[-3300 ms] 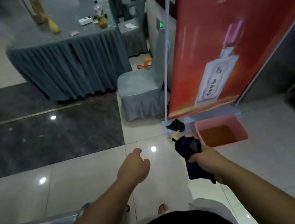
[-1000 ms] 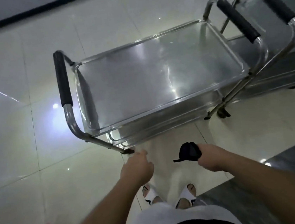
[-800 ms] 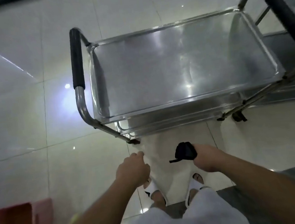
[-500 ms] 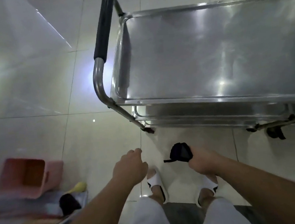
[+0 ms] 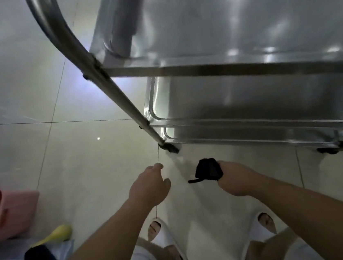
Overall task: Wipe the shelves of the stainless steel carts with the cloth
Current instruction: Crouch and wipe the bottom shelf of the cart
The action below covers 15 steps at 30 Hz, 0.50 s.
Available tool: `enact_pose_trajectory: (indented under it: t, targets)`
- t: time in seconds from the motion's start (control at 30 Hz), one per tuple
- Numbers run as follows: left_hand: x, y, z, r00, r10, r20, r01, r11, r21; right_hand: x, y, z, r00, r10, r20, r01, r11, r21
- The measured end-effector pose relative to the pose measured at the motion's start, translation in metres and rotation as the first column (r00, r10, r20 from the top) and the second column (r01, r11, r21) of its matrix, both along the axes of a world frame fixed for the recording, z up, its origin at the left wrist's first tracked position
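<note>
My right hand [image 5: 235,179] grips the bunched black cloth [image 5: 208,170] just below the steel cart [image 5: 234,67], near its lowest shelf [image 5: 252,130]. My left hand [image 5: 149,187] hangs loosely curled, holding nothing.

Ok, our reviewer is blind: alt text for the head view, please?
A person's right hand holds a bunched black cloth just short of a three-shelf stainless steel cart; the left hand hovers empty beside it, above white slippers.

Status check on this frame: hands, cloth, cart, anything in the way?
Right hand grips the bunched black cloth; left hand loosely curled, holding nothing. Cart right ahead, shelves not yet touched. Nothing between hands and shelves.
</note>
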<state>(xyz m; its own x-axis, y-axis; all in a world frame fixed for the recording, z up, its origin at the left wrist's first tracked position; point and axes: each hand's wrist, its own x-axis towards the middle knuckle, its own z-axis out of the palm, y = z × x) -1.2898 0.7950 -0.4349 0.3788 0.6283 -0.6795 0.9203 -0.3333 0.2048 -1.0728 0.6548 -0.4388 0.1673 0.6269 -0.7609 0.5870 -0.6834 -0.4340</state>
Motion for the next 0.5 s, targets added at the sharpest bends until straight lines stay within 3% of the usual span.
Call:
enact_pose_trajectory:
  t: [0.27,0.5]
  targets:
    - [0.000,0.049,-0.157,0.976,0.175,0.132,-0.189,0.977,0.098,0.016,0.054,-0.130,0.997,0.035,0.071,-0.042,0.994,0.103]
    - [0.011,0.112,-0.243,0.969,0.115,0.216,-0.163,0.962,0.217,0.035,0.136,-0.211,0.978,0.055,0.202,-0.112,0.951,0.287]
